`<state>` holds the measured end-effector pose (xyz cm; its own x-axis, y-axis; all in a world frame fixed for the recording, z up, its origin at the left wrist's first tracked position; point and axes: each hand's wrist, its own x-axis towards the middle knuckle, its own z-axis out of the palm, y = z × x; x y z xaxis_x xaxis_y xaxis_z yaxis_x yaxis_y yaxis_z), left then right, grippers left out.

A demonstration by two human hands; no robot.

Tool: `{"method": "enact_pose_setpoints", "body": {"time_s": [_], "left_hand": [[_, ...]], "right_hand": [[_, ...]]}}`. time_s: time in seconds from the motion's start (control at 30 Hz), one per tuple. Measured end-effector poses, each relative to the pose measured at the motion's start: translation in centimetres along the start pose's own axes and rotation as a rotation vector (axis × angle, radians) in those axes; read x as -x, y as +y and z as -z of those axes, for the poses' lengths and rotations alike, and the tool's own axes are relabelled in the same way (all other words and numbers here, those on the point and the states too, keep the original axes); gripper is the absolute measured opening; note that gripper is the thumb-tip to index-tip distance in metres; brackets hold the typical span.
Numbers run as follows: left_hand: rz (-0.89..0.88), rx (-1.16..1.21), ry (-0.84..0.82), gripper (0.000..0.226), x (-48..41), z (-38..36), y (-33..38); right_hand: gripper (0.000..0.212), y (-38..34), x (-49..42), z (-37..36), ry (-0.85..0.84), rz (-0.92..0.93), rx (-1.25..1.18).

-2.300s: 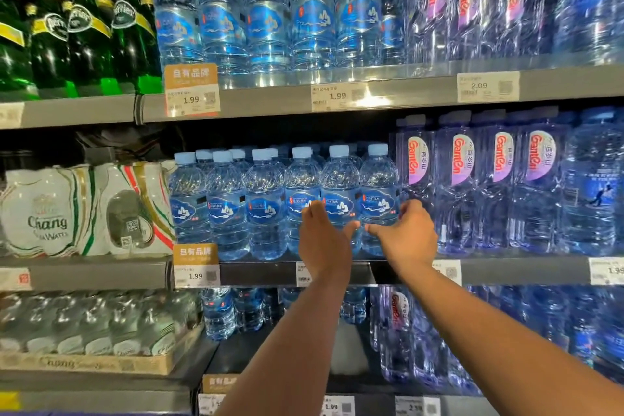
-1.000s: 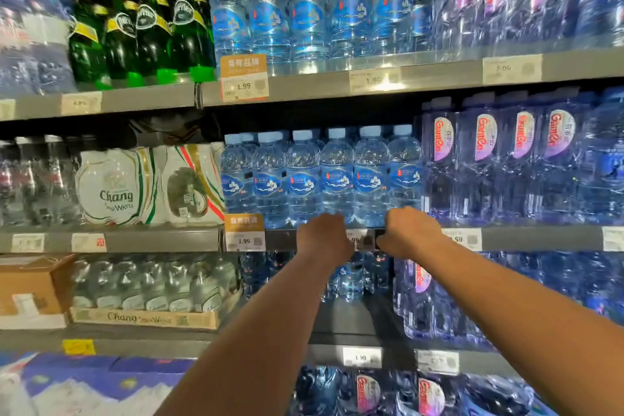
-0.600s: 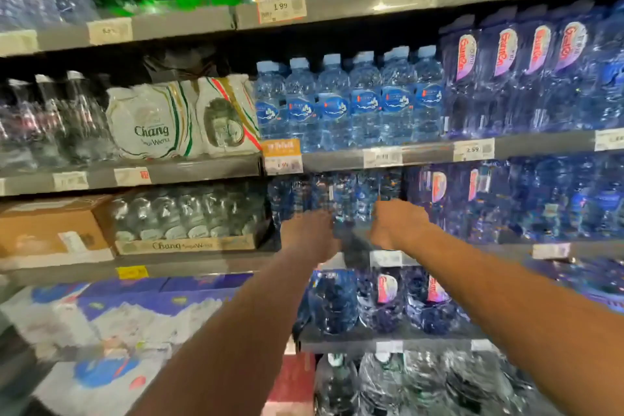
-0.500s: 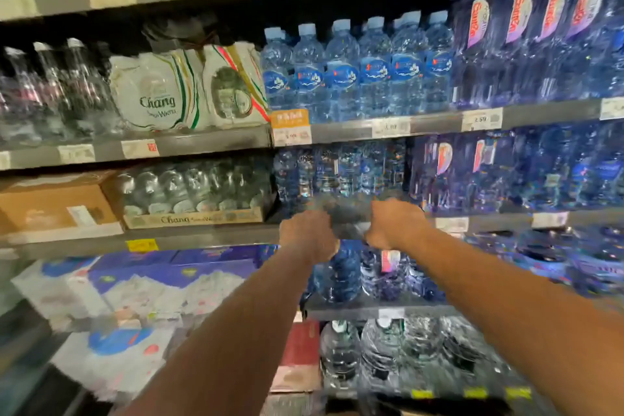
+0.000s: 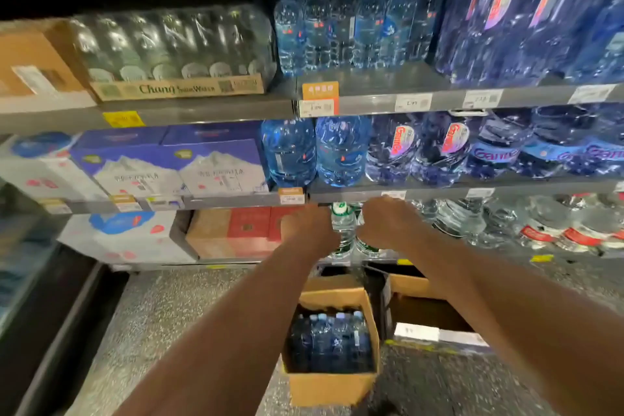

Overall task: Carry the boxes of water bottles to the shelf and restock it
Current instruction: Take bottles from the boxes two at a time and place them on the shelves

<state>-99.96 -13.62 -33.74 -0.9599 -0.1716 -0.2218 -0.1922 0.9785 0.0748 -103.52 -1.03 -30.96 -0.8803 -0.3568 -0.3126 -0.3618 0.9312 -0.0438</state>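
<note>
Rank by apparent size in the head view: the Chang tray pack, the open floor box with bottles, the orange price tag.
1. Chang tray pack
2. open floor box (nearer the camera, so true size unsure)
3. orange price tag

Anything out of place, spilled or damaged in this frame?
Nothing stands out. The left open brown cardboard box stands upright on the speckled grey floor and holds blue-capped water bottles; the right open brown cardboard box beside it looks empty. No spill shows, though blur hides fine damage.

Shop: stocked shelves [image 5: 219, 108], bottled water [image 5: 341, 150], price tags [image 5: 317, 100].
</note>
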Motion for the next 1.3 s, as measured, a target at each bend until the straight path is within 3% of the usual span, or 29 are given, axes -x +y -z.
{"method": "enact_pose_setpoints", "body": {"time_s": [0.23, 0.4, 0.5, 0.6, 0.77, 0.93, 1.13, 1.3], "left_hand": [[0.043, -0.029, -0.202, 0.039, -1.1, -7.9, -0.3], [0.097, 0.002, -0.277, 0.038, -2.8, -12.2, -0.4], [0.103, 0.012, -0.339, 0.041, -3.3, -15.1, -0.8], [0.107, 0.036, -0.421, 0.039, -4.2, -18.4, -2.0], [0.119, 0.131, -0.492, 0.033, -6.1, -25.3, -4.8], [0.166, 0.304, -0.577, 0.027, -6.9, -33.7, -6.0], [0.246, 0.544, -0.685, 0.033, -6.6, -46.0, -5.1], [0.369, 0.689, -0.692, 0.040, -7.1, -54.8, -2.9]], "right_hand": [[0.031, 0.1, -3.0, -7.7, -0.192, 0.043, -0.019], [0.013, 0.5, -5.8, -11.3, -0.241, 0.060, -0.067], [0.015, 0.6, -7.1, -14.5, -0.296, 0.024, -0.083], [0.030, 0.3, -8.5, -18.8, -0.407, -0.002, -0.081], [0.030, -0.4, -10.1, -26.2, -0.523, -0.108, -0.176], [0.022, -0.9, -11.1, -34.6, -0.515, -0.283, -0.315], [0.024, 0.2, -13.2, -47.5, -0.621, -0.535, -0.465], [0.045, 2.0, -14.2, -57.7, -0.665, -0.630, -0.577]]}}
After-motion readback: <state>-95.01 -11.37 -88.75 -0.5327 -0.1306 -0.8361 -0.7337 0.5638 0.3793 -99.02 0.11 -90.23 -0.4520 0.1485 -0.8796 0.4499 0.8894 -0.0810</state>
